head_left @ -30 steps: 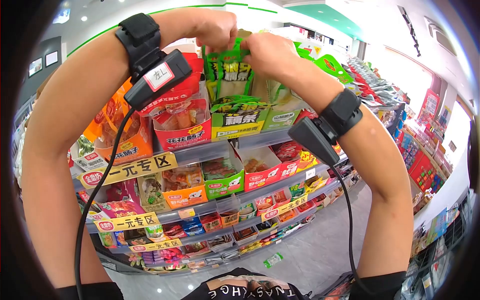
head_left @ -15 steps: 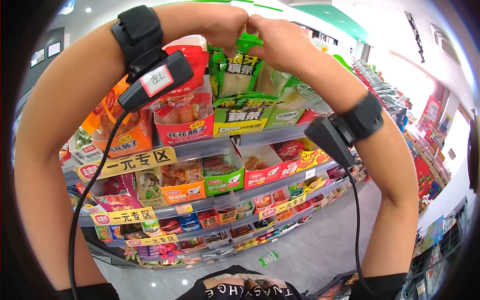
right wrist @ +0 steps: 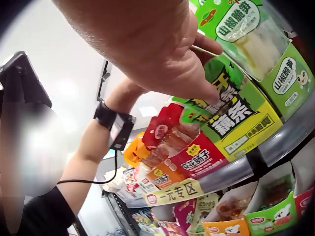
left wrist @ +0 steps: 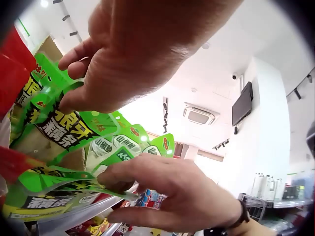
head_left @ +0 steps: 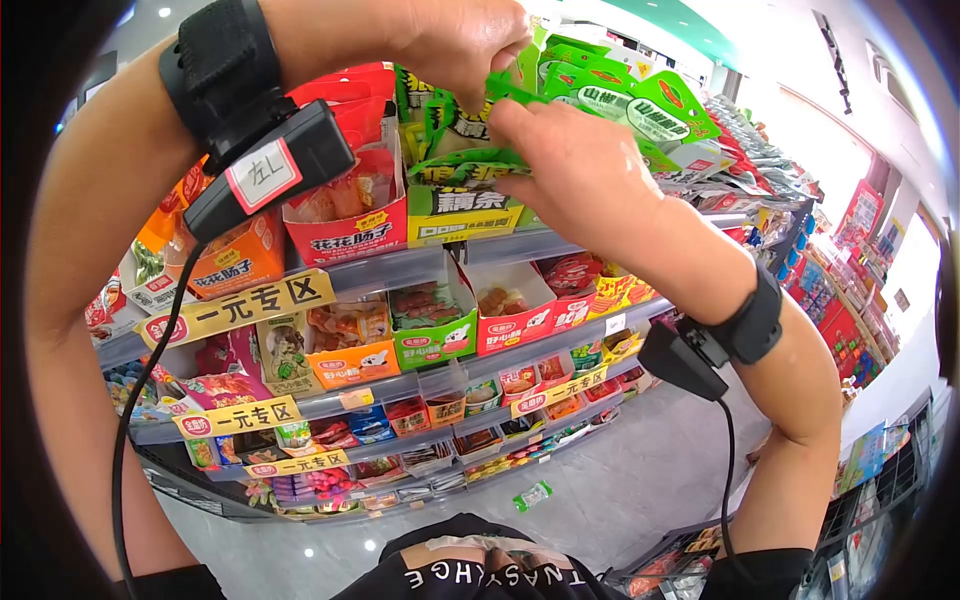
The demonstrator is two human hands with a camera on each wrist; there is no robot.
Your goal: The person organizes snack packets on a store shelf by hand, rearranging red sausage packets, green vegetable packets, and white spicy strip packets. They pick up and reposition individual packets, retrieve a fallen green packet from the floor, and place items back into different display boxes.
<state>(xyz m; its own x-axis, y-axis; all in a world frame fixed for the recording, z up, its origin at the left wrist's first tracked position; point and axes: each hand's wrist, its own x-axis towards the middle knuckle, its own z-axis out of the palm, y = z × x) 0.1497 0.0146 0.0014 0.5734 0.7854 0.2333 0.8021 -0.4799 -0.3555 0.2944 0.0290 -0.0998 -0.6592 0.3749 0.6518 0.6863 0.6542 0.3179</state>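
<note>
My left hand [head_left: 465,42] is at the top shelf, pinching the upper part of an upright green snack bag [left wrist: 69,127] between thumb and fingers. Lower and to the right, my right hand [head_left: 590,160] pinches the edge of a second green snack bag [left wrist: 44,181], which leans forward over the front of a green-and-yellow display box [head_left: 460,226]. The right thumb and fingers lie along that bag's edge in the left wrist view. In the right wrist view, the right hand hides part of the bag's top.
A red display box [head_left: 350,238] of packaged sausages stands left of the green one, with an orange box [head_left: 232,262] beyond it. More green bags [head_left: 640,110] stand to the right. Lower shelves carry several snack boxes. A green packet [head_left: 533,496] lies on the floor.
Both hands were together at the top of the upright green bag. The right hand has since moved down and forward to the leaning bag, and the hands are now farther apart.
</note>
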